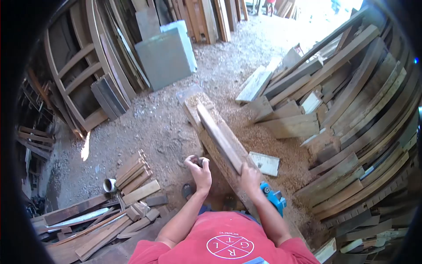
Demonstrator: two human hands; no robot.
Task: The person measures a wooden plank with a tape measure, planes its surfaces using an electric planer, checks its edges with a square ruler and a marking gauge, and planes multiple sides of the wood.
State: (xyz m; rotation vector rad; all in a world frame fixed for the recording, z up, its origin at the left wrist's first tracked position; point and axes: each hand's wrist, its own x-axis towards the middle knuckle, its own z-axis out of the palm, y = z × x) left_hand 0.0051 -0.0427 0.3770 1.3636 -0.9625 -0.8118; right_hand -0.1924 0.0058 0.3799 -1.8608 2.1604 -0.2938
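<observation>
A long planed wooden strip [219,137] lies lengthwise on the narrow wooden bench [193,112], which is strewn with shavings. My right hand [250,177] grips the near end of the strip. My left hand [200,171] is raised left of the bench, apart from the strip. Its fingers are curled towards the thumb, with a dark patch between them; I cannot make out whether that is a small object or shadow. A blue power tool [273,199], partly hidden by my right forearm, sits beside the bench.
A pale board piece [264,163] lies on shavings right of the bench. Stacked timber [351,97] fills the right side. Short wood blocks [134,176] and a white pipe piece [109,185] lie left. Wooden frames [79,66] and a grey panel [165,59] lean behind.
</observation>
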